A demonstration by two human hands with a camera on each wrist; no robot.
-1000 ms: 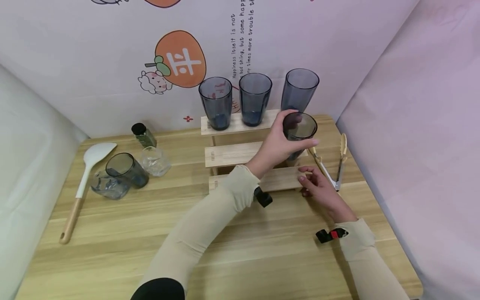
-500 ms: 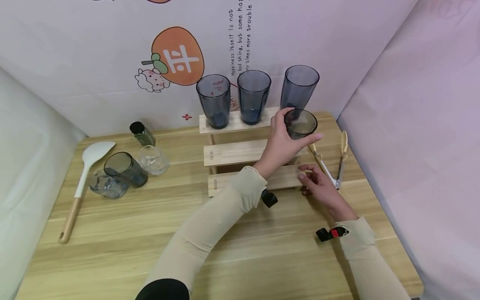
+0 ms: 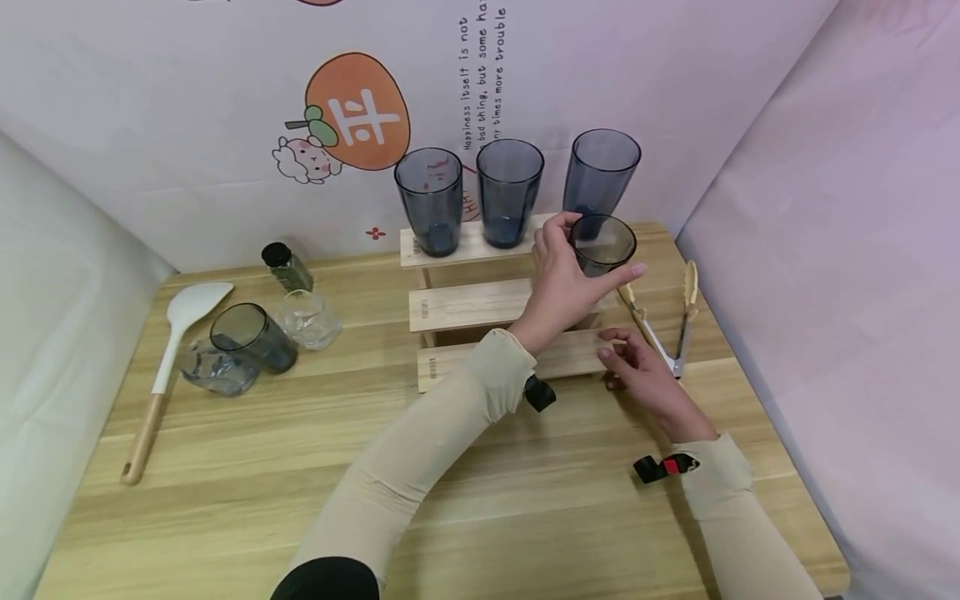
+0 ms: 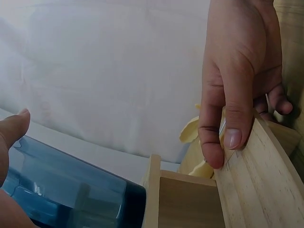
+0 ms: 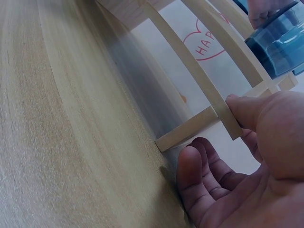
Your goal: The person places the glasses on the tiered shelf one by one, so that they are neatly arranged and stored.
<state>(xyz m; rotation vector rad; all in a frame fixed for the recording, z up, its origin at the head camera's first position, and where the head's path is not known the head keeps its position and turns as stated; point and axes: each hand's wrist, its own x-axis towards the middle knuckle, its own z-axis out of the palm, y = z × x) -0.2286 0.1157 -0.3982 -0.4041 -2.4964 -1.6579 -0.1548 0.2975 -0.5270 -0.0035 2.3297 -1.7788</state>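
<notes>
My left hand (image 3: 562, 283) curls round a grey-tinted drinking glass (image 3: 602, 250), its thumb jutting past the rim. In the left wrist view the base of this glass (image 4: 90, 190) sits at the middle board of a three-step wooden rack (image 3: 468, 307). My right hand (image 3: 641, 375) pinches the right end of the lowest board, thumb on top, as the left wrist view (image 4: 237, 85) also shows. Three tall blue-grey glasses stand on the top board: a left one (image 3: 429, 204), a middle one (image 3: 510, 196) and a right one (image 3: 600, 175).
Right of the rack lie tongs (image 3: 678, 333). On the left are a white spatula (image 3: 176, 333) with a wooden handle, a clear glass (image 3: 217, 371), a dark tumbler (image 3: 258, 337), a small clear glass (image 3: 311, 321) and a black-capped jar (image 3: 287, 268). A printed cloth (image 3: 187, 167) hangs behind.
The left hand and its glass have shifted slightly right and back over the middle board, then barely moved. The right hand keeps its hold on the rack's lowest board.
</notes>
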